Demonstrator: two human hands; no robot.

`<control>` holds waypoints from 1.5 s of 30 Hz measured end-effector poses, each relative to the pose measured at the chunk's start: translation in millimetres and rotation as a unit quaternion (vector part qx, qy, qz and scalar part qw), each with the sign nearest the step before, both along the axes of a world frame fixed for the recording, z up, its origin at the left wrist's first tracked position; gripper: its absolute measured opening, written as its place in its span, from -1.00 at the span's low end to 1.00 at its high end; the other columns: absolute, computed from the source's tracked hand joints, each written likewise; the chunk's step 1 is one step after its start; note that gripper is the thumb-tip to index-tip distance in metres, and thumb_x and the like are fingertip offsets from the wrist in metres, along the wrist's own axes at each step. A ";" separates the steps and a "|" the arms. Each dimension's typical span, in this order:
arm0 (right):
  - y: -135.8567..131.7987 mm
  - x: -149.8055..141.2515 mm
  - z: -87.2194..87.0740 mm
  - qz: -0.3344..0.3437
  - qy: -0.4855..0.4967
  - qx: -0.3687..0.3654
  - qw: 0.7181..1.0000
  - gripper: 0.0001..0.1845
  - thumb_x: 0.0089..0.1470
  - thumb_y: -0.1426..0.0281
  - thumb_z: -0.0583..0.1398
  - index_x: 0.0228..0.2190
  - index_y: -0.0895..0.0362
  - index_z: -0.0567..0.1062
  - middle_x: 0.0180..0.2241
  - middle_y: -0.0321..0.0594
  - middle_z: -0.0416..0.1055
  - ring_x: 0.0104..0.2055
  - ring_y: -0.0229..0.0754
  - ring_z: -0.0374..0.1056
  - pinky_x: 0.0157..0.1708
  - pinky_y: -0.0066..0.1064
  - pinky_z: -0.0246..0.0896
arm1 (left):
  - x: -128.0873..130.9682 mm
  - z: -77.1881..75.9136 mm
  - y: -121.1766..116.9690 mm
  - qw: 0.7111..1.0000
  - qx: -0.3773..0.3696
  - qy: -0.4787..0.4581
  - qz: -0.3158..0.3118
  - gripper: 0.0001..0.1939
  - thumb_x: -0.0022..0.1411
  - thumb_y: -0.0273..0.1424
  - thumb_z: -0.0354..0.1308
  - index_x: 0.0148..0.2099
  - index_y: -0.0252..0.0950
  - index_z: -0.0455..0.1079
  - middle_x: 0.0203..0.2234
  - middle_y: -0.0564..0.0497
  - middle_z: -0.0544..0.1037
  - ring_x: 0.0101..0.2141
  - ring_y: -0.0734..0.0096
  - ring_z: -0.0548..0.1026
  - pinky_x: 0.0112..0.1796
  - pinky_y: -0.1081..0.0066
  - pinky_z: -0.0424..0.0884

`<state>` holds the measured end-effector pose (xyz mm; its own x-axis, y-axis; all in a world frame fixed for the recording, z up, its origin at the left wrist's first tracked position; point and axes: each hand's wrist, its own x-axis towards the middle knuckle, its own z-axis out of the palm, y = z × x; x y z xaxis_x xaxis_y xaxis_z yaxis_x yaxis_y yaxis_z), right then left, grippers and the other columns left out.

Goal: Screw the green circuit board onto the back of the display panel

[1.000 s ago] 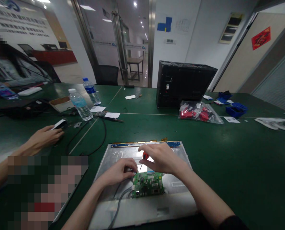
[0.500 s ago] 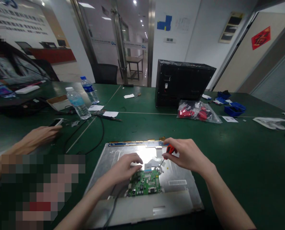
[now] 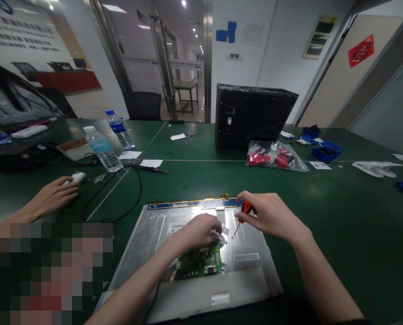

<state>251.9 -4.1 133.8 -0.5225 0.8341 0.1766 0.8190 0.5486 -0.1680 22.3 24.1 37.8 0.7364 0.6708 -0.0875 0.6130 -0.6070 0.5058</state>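
A silvery metal-backed display panel (image 3: 247, 284) lies on the green table, with a green circuit board (image 3: 196, 262) on its middle. My left hand (image 3: 199, 230) reaches over the board's far edge. Its fingers are bent together near the far right corner, and whatever they pinch is hidden. To the right, my right hand (image 3: 272, 214) grips a red-and-black screwdriver (image 3: 245, 208) by its handle. The thin shaft slants down to the left, its tip close to the metal just beyond the board. A dark cable runs from the board's left side under my left forearm.
A black boxy device (image 3: 255, 117) stands at the back, a plastic bag with red items (image 3: 277, 158) before it. Water bottles (image 3: 103, 149) and a cable (image 3: 138, 189) lie left. A co-worker's hand (image 3: 55, 194) holds a white object. Blue bundles (image 3: 326, 151) are at right.
My right hand has moved right with the screwdriver, away from the board's far edge. My left hand has shifted right along that edge to the far right corner, its fingers closing.
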 end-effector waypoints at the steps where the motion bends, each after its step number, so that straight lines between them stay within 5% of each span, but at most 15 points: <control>1: 0.1 -0.9 -0.6 0.004 0.002 -0.001 1.000 -0.72 0.15 0.27 0.27 -0.12 0.08 0.41 -0.35 -0.23 0.57 -0.36 -0.11 0.51 -0.43 -0.42 0.11 | 0.7 -0.3 0.9 1.000 -0.005 0.003 -0.006 -0.82 0.06 -0.56 0.20 -0.29 -0.27 0.57 -0.39 -0.03 0.62 -0.36 0.26 0.52 -0.31 0.41 0.33; 19: 4.6 -28.1 -22.4 0.087 0.027 -0.057 0.994 -0.79 0.16 0.35 0.28 -0.17 0.11 0.41 -0.31 -0.26 0.58 -0.30 -0.16 0.49 -0.45 -0.45 -0.03 | -2.5 -8.0 5.8 0.994 -0.084 -0.044 -0.055 -0.71 0.07 -0.59 0.20 -0.17 -0.22 0.59 -0.39 0.05 0.63 -0.37 0.36 0.53 -0.33 0.49 0.33; 33: -1.6 -36.6 -22.8 0.104 -0.019 -0.053 0.993 -0.75 0.20 0.27 0.23 -0.16 0.14 0.38 -0.28 -0.19 0.55 -0.27 -0.09 0.48 -0.47 -0.39 -0.09 | -5.1 -22.9 12.7 0.992 -0.101 -0.055 -0.043 -0.89 0.02 -0.59 0.21 -0.47 -0.30 0.49 -0.60 0.13 0.45 -0.48 0.42 0.42 -0.43 0.51 0.23; 39: -4.5 -36.8 -22.5 0.127 0.008 -0.053 0.990 -0.76 0.18 0.43 0.17 -0.09 0.16 0.34 -0.21 -0.16 0.54 -0.26 -0.12 0.48 -0.43 -0.38 0.01 | -5.0 -24.0 12.2 0.990 -0.112 -0.068 -0.042 -0.88 0.02 -0.59 0.19 -0.41 -0.30 0.52 -0.52 0.09 0.53 -0.42 0.38 0.46 -0.38 0.50 0.28; 45: -2.1 -39.3 -26.2 0.093 -0.020 -0.057 0.994 -0.76 0.22 0.32 0.19 -0.10 0.14 0.34 -0.26 -0.17 0.56 -0.26 -0.08 0.49 -0.44 -0.39 0.00 | -5.3 -23.8 12.1 0.991 -0.114 -0.065 -0.034 -0.89 0.03 -0.57 0.18 -0.43 -0.30 0.51 -0.56 0.11 0.49 -0.45 0.40 0.43 -0.41 0.51 0.25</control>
<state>212.6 -6.2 107.7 -0.6743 0.7358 0.0620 0.7125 0.6704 -0.2069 17.0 36.2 14.1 0.7937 0.5936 -0.1327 0.4958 -0.5051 0.7064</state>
